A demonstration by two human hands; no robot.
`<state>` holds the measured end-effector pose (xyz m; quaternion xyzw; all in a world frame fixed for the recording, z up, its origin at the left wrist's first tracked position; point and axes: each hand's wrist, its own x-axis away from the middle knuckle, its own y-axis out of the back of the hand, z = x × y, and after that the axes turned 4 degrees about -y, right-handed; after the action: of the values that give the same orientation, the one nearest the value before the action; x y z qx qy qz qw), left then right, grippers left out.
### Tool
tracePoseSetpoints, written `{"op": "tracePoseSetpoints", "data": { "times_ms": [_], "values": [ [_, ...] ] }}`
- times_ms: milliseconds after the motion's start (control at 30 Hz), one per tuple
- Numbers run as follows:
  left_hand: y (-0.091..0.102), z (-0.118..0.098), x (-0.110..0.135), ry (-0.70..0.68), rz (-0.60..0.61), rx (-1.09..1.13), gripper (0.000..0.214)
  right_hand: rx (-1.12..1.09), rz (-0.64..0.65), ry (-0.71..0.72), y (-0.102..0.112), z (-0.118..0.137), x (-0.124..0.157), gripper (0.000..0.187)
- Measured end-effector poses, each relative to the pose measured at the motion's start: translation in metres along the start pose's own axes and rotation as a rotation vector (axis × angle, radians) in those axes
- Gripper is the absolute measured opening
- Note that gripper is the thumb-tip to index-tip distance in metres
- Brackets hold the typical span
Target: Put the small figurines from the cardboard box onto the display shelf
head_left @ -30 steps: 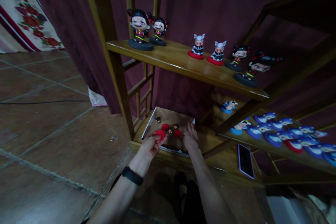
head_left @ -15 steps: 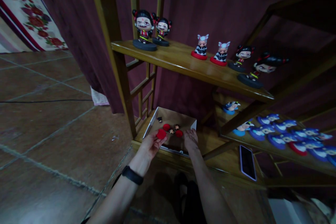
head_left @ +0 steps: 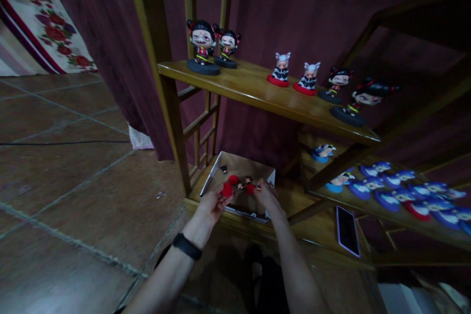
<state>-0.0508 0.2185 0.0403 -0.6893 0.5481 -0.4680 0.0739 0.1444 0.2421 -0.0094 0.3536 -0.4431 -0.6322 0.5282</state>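
Observation:
My left hand, with a black band on its wrist, pinches a round red base over the near edge of a cardboard box on the lowest wooden shelf. My right hand reaches into the same box with its fingers closed near a small dark-haired figurine and another red base. What those fingers hold is too small to make out. A third red base lies in the box.
The upper shelf carries several figurines on black and red bases. Blue-based figures lie on the middle shelf at right. A phone rests on the lowest shelf. A dark curtain hangs behind; tiled floor spreads left.
My left hand has lifted the red base slightly. My right hand has closed in on the pieces in the box. The view has shifted a little.

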Motion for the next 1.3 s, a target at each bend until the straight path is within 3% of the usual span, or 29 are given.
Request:
{"op": "tracePoseSetpoints", "data": {
  "times_ms": [133, 333, 533, 800, 900, 1000, 1067, 1200, 1300],
  "values": [
    [0.001, 0.003, -0.002, -0.001, -0.015, -0.004, 0.006, -0.082, -0.052, -0.034, 0.008, 0.003, 0.0, 0.016],
    [0.003, 0.006, -0.007, -0.02, 0.0, -0.008, 0.003, -0.336, -0.011, 0.025, 0.016, 0.004, 0.002, 0.013],
    [0.0, 0.007, -0.005, -0.039, 0.032, -0.049, 0.003, -0.752, 0.153, -0.092, 0.019, 0.013, 0.012, 0.022],
    [0.002, 0.017, -0.002, -0.019, 0.109, -0.064, 0.004, -1.032, 0.308, -0.104, 0.04, 0.028, 0.035, 0.028],
    [0.002, 0.022, -0.004, -0.069, 0.137, -0.118, 0.007, -1.162, 0.332, -0.128, 0.044, 0.035, 0.04, 0.032],
    [0.0, 0.029, -0.007, -0.246, 0.154, -0.298, 0.012, -1.278, 0.343, -0.145, 0.044, 0.04, 0.042, 0.035],
    [-0.002, 0.031, -0.007, -0.454, 0.161, -0.528, 0.011, -1.331, 0.363, -0.15, 0.044, 0.041, 0.043, 0.035],
    [-0.004, 0.028, 0.005, -0.916, 0.208, -1.193, 0.015, -1.379, 0.363, -0.143, 0.045, 0.039, 0.043, 0.034],
    [-0.005, 0.023, 0.022, -1.103, 0.297, -1.646, 0.025, -1.379, 0.353, -0.117, 0.046, 0.035, 0.043, 0.033]
  ]
}}
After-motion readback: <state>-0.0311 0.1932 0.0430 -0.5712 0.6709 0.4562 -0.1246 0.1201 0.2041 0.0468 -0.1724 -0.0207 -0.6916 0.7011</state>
